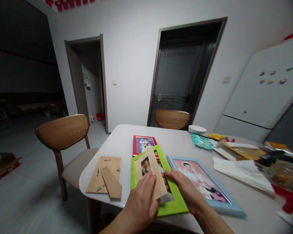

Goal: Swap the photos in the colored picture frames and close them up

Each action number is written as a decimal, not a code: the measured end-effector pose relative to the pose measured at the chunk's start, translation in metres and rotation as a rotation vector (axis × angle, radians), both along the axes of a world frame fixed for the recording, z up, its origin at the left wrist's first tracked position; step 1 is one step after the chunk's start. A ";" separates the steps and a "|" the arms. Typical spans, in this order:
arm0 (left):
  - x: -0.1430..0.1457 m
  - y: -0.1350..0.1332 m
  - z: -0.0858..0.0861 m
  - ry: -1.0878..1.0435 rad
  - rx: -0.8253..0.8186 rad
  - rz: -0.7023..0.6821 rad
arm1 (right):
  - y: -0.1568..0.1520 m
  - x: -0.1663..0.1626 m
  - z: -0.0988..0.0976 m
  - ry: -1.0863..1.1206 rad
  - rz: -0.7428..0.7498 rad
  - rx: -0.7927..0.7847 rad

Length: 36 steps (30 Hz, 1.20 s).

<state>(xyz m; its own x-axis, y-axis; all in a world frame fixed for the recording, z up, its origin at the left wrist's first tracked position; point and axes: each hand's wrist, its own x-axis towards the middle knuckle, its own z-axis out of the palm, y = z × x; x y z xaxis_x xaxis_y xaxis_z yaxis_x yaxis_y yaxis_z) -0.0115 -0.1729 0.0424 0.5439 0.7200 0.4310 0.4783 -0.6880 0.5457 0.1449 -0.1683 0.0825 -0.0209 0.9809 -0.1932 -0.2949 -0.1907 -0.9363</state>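
A bright green picture frame (177,193) is tilted above the near part of the table, and my right hand (184,187) grips its right side with the thumb on top. My left hand (143,196) is closed on a beige photo mat (159,188), which lies slantwise across the frame's opening. A small photo (145,166) shows in the mat's window, partly behind my left fingers. Left of the frame rests a wooden backing board (94,180), stand and metal clips facing up. Just behind stands or lies a red-framed photo (143,143); to the right is a blue-framed photo (200,182).
The white table (127,130) has rounded corners. Along its right side are a white bowl (197,129), a teal packet (201,141), white paper (241,172) and other clutter. One wooden chair (65,133) stands at the left, another chair (173,119) behind the table.
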 end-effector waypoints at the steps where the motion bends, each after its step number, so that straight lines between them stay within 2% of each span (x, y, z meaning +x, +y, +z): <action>1: -0.003 0.000 0.000 -0.034 0.035 0.014 | 0.000 0.001 -0.001 -0.045 0.002 0.000; 4: -0.019 0.003 -0.001 -0.183 0.030 0.205 | 0.002 0.009 -0.010 -0.228 0.012 -0.036; 8: -0.051 0.011 -0.002 -0.381 -0.185 0.548 | 0.006 0.019 -0.027 -0.627 -0.016 0.042; 11: -0.069 0.019 -0.013 -0.536 -0.327 0.632 | 0.011 0.024 -0.041 -0.932 -0.014 0.121; 13: -0.075 0.022 -0.025 -0.663 -0.409 0.613 | 0.014 0.026 -0.050 -1.101 -0.018 0.139; 16: -0.077 0.025 -0.043 -0.857 -0.560 0.503 | 0.017 0.029 -0.062 -1.274 -0.043 0.182; 20: -0.071 0.022 -0.054 -1.106 -0.755 0.335 | 0.018 0.032 -0.070 -1.440 -0.039 0.243; 23: -0.065 0.018 -0.053 -1.190 -0.848 0.237 | 0.018 0.028 -0.072 -1.562 -0.051 0.318; 25: -0.062 0.016 -0.050 -1.201 -0.878 0.219 | 0.018 0.023 -0.073 -1.586 -0.036 0.382; 29: -0.061 0.008 -0.043 -1.169 -0.928 0.189 | 0.014 0.005 -0.073 -1.558 0.042 0.436; 32: -0.062 -0.001 -0.037 -1.111 -1.033 0.127 | 0.009 -0.010 -0.071 -1.540 0.074 0.437; 36: -0.064 -0.008 -0.032 -1.127 -1.071 0.097 | 0.002 -0.031 -0.067 -1.406 0.154 0.502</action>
